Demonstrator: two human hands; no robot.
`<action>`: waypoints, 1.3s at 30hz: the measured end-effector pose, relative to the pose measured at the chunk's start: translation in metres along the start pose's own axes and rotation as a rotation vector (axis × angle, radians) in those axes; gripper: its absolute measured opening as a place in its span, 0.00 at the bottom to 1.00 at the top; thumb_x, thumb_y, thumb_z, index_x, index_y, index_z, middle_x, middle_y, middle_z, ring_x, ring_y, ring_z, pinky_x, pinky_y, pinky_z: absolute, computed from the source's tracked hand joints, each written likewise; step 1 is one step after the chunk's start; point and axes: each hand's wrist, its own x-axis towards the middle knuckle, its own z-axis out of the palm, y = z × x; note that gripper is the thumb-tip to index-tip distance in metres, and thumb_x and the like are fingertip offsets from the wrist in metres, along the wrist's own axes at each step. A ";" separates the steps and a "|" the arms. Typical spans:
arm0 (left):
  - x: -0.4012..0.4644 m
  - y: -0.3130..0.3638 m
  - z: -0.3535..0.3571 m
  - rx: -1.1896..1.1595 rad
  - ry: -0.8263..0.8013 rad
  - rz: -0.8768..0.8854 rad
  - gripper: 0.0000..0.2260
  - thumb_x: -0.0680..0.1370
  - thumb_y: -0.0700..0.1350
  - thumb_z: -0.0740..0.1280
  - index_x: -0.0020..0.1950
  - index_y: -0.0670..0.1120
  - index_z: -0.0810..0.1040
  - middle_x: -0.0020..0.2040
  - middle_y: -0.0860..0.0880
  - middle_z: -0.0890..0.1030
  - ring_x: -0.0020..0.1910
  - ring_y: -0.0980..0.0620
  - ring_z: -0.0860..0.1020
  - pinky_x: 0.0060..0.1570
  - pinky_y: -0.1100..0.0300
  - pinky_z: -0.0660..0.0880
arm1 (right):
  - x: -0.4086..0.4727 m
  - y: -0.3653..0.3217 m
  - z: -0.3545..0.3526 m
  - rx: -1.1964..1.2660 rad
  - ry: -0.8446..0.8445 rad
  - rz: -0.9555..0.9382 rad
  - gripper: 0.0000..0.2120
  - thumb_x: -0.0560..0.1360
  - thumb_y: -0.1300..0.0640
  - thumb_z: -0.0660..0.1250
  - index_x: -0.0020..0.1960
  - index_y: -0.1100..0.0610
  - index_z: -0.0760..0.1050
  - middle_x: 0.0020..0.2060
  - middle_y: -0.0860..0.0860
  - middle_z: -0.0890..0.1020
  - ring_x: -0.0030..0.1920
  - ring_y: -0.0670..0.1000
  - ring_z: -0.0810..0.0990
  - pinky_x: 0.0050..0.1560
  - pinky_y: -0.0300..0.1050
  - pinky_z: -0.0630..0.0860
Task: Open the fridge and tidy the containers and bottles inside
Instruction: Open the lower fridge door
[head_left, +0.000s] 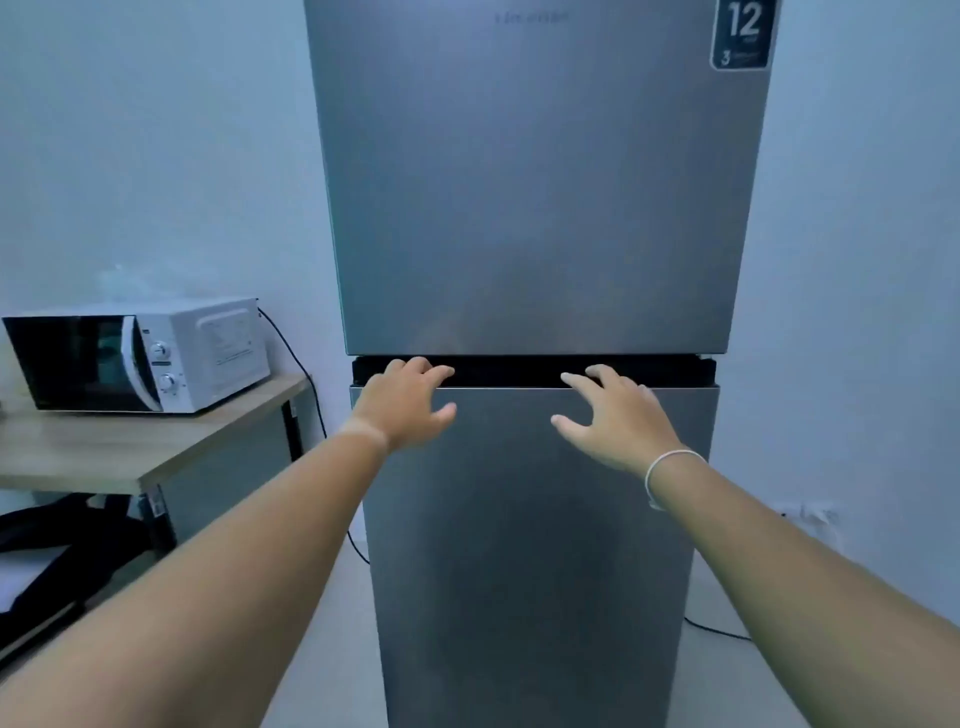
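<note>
A tall silver two-door fridge (535, 208) fills the middle of the view, both doors closed. A dark recessed gap (509, 371) runs between the upper door and the lower door (530, 545). My left hand (402, 408) lies at the left of the lower door's top edge, fingertips reaching into the gap, thumb spread on the door face. My right hand (610, 415) hovers at the right of that edge with fingers apart, fingertips at the gap. Neither hand holds anything. The fridge's contents are hidden.
A white microwave (140, 356) stands on a wooden table (104, 457) to the left of the fridge, its black cable (296, 358) trailing down the wall. A black bag (62, 540) lies under the table. Another cable (717, 631) lies on the floor at right.
</note>
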 end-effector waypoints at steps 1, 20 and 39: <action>-0.002 -0.002 0.001 0.015 -0.025 -0.018 0.25 0.77 0.55 0.59 0.74 0.52 0.64 0.69 0.48 0.71 0.67 0.45 0.68 0.64 0.50 0.70 | 0.000 -0.003 0.002 0.009 -0.005 0.007 0.29 0.74 0.40 0.59 0.73 0.47 0.62 0.72 0.50 0.64 0.71 0.53 0.64 0.73 0.54 0.58; 0.018 -0.056 0.048 0.069 -0.128 -0.123 0.31 0.75 0.53 0.62 0.76 0.50 0.57 0.72 0.46 0.64 0.69 0.42 0.64 0.69 0.50 0.64 | 0.037 -0.015 0.053 0.008 -0.159 0.088 0.37 0.72 0.44 0.63 0.76 0.43 0.50 0.76 0.46 0.55 0.78 0.56 0.43 0.71 0.55 0.61; 0.020 -0.043 0.038 0.023 -0.173 -0.222 0.27 0.72 0.46 0.62 0.71 0.49 0.64 0.68 0.47 0.68 0.68 0.41 0.65 0.70 0.43 0.57 | 0.032 -0.013 0.048 0.093 -0.182 0.088 0.37 0.71 0.48 0.64 0.75 0.41 0.49 0.76 0.43 0.52 0.78 0.52 0.39 0.69 0.51 0.64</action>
